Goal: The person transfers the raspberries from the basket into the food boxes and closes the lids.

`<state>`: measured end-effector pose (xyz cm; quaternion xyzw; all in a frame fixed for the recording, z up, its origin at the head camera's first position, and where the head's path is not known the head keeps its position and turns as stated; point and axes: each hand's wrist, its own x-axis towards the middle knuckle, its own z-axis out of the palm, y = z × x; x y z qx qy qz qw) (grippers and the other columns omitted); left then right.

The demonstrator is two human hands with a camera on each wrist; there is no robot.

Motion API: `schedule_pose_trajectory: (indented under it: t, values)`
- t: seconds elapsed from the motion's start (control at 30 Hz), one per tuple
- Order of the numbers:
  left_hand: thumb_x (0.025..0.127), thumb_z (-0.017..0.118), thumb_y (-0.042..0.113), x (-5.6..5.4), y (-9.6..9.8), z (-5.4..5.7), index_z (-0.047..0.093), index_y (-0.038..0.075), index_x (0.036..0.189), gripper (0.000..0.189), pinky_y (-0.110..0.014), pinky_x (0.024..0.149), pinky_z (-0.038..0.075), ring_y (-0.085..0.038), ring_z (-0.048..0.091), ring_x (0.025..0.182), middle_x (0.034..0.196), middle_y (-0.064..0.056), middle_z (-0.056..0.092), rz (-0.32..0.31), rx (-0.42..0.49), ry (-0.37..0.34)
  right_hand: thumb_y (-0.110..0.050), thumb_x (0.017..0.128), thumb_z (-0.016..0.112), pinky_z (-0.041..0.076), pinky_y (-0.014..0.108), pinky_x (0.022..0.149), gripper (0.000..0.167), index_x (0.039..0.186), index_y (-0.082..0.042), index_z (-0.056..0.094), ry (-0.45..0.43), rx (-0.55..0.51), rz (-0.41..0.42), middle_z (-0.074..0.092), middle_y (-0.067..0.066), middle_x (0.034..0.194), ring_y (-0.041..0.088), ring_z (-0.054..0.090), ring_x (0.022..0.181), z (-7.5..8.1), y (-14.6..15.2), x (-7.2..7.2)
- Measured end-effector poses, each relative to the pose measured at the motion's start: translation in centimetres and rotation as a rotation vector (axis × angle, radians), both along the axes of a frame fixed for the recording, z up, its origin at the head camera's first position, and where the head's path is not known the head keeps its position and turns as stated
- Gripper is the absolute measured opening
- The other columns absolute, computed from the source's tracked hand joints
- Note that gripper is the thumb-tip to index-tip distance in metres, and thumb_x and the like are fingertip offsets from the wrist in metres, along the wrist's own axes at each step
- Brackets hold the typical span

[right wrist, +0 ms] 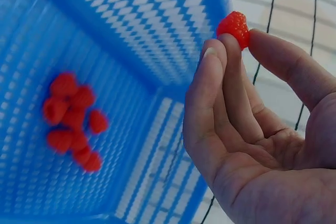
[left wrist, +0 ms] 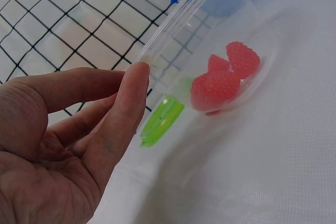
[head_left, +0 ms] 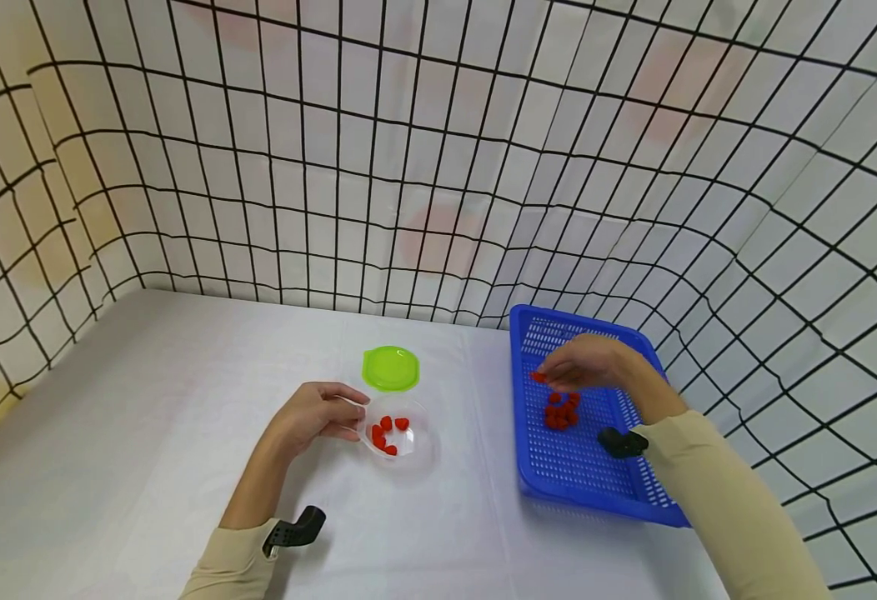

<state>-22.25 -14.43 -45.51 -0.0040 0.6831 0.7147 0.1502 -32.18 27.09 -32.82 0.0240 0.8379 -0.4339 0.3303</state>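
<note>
My left hand (head_left: 321,415) pinches the rim of a clear plastic bowl (head_left: 418,437) between thumb and fingers. Several red raspberries (left wrist: 215,88) lie inside it, seen through its wall in the left wrist view. Over the blue basket (head_left: 566,471), my right hand (head_left: 588,363) holds one raspberry (right wrist: 234,28) between its thumb and fingertips. Below that hand, a cluster of several more raspberries (right wrist: 72,118) rests on the basket's floor, blurred in the right wrist view.
A bright green lid (head_left: 391,369) lies on the white table (head_left: 146,433) just beyond the bowl. Black wire mesh (head_left: 341,158) in front of white cloth encloses the back and sides. The basket stands at the right, close to the mesh, with raised walls.
</note>
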Motion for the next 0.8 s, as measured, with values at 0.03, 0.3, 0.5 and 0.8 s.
schedule_pose_trajectory:
  t: [0.03,0.3,0.5,0.8]
  values:
    - [0.094,0.064,0.006,0.0,0.0,0.0,0.064,-0.012,0.121,0.032,-0.033,0.070,0.065,-0.017,0.070,0.077,0.087,-0.009,0.072,-0.001,-0.003,0.001,-0.017,0.093,0.072,0.063,0.031,0.084,0.022,0.105,0.002,0.072,0.008,-0.001,0.010,0.074,0.007,0.092,0.019,0.071,0.083,0.1,-0.5,0.0]
    - [0.094,0.064,0.005,0.0,-0.1,-0.2,0.065,-0.012,0.120,0.031,-0.033,0.070,0.065,-0.018,0.070,0.077,0.088,-0.011,0.071,0.007,-0.001,-0.007,-0.015,0.092,0.072,0.063,0.036,0.088,0.022,0.104,0.003,0.074,0.036,-0.021,0.034,0.076,0.013,0.094,0.023,0.073,0.084,0.6,-4.6,0.0]
    - [0.093,0.064,0.005,-0.1,0.0,-0.2,0.066,-0.011,0.119,0.030,-0.033,0.069,0.065,-0.018,0.070,0.077,0.089,-0.011,0.071,0.003,-0.005,-0.007,-0.017,0.092,0.073,0.064,0.031,0.080,0.024,0.104,0.003,0.074,0.028,-0.038,0.071,0.075,0.011,0.090,0.021,0.073,0.080,-0.2,-7.3,0.1]
    - [0.093,0.064,0.004,0.0,0.0,0.1,0.065,-0.012,0.120,0.031,-0.033,0.069,0.065,-0.017,0.070,0.076,0.088,-0.011,0.071,0.008,-0.001,-0.006,-0.016,0.091,0.074,0.064,0.033,0.080,0.022,0.104,0.002,0.075,-0.017,-0.036,0.138,0.076,0.011,0.091,0.021,0.074,0.078,-1.3,-11.2,0.7]
